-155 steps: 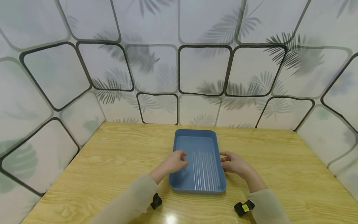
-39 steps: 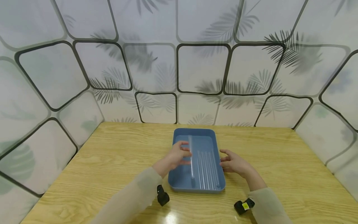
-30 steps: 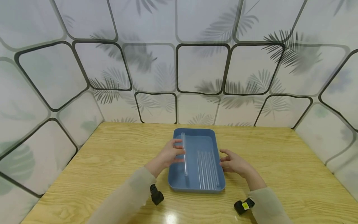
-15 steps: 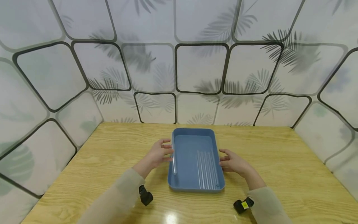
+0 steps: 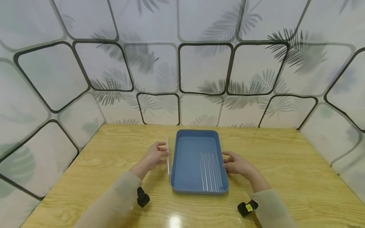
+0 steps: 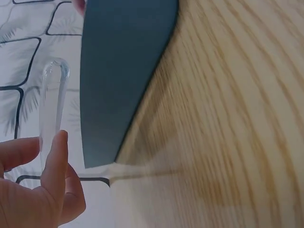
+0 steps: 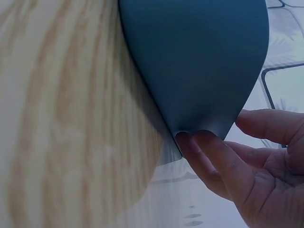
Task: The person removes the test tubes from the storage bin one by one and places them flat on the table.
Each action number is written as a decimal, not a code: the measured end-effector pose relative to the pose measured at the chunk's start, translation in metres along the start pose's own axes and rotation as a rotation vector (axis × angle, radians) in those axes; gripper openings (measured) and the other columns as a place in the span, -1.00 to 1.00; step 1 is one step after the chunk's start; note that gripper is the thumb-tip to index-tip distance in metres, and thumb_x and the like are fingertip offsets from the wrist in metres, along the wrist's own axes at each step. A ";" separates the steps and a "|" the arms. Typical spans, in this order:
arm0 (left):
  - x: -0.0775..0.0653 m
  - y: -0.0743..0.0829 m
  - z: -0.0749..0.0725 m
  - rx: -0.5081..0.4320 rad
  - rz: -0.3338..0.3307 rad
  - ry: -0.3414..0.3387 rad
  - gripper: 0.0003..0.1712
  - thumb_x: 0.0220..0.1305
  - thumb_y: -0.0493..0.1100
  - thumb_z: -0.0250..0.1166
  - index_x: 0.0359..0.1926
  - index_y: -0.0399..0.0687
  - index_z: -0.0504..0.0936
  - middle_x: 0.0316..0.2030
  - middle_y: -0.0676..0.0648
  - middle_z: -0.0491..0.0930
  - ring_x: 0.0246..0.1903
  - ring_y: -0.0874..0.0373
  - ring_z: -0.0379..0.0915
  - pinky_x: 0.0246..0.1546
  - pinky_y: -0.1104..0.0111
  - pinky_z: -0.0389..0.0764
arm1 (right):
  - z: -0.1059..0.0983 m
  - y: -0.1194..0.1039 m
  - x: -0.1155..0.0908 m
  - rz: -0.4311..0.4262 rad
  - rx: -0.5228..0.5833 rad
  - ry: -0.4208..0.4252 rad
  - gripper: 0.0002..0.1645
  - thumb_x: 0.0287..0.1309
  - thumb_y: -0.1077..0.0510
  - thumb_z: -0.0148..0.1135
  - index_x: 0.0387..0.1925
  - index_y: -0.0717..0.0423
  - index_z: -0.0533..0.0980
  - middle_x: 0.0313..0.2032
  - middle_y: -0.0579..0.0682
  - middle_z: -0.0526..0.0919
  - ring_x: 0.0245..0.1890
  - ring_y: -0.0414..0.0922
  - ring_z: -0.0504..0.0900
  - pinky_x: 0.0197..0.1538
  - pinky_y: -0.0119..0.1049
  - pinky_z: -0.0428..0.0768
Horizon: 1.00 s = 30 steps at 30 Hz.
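In the head view my left hand (image 5: 154, 155) pinches a clear test tube (image 5: 168, 166) between thumb and fingers, just outside the left rim of a blue tray (image 5: 186, 171). The left wrist view shows the rounded end of the test tube (image 6: 53, 92) pointing up past the fingertips, apart from the tray's outer wall (image 6: 118, 71). Several more clear tubes (image 5: 211, 172) lie side by side in the tray's right half. At the right side, my right hand (image 5: 238, 163) touches the outer wall with its fingertips (image 7: 209, 142), fingers loosely bent.
The tray stands on a light wood-grain table (image 5: 128, 136). Behind and on both sides rise walls with a leaf and stone pattern (image 5: 205, 69). A black wrist camera (image 5: 143, 198) hangs under the left sleeve, another wrist camera (image 5: 247, 208) under the right.
My left hand has lifted a test tube from the tray and carried it left, over and past the left rim. The right hand has stayed at the tray's right side.
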<state>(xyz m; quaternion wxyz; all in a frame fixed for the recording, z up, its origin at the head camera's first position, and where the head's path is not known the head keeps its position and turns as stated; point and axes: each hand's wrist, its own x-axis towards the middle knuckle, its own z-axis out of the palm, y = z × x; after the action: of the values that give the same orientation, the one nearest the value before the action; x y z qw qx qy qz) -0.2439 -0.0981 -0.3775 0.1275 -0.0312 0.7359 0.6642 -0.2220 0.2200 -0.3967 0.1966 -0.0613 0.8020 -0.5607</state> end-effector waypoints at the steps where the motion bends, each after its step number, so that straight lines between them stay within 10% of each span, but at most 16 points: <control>1: 0.001 -0.001 -0.001 0.018 0.000 0.004 -0.46 0.17 -0.45 0.07 0.19 -0.31 0.15 -0.02 -0.32 0.27 -0.12 -0.11 0.36 -0.29 0.16 0.55 | 0.000 0.000 0.000 -0.003 0.000 -0.002 -0.31 0.17 0.37 -0.03 0.27 0.37 -0.06 0.07 0.47 0.22 -0.03 0.18 0.42 -0.08 -0.04 0.48; 30: 0.025 -0.020 0.004 0.540 0.016 0.080 -0.52 0.04 -0.48 0.14 0.03 -0.55 0.27 -0.37 -0.20 0.44 -0.67 0.16 0.35 -0.61 0.37 0.53 | -0.002 0.001 0.001 -0.009 0.022 -0.007 -0.33 0.16 0.39 -0.02 0.25 0.43 -0.03 0.07 0.49 0.23 -0.02 0.18 0.41 -0.09 -0.07 0.49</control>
<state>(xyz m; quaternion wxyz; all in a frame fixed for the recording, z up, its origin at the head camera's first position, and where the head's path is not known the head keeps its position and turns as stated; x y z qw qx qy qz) -0.2629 -0.0938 -0.4033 0.0970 -0.0165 0.8909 0.4433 -0.2230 0.2216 -0.3974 0.1978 -0.0647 0.7948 -0.5700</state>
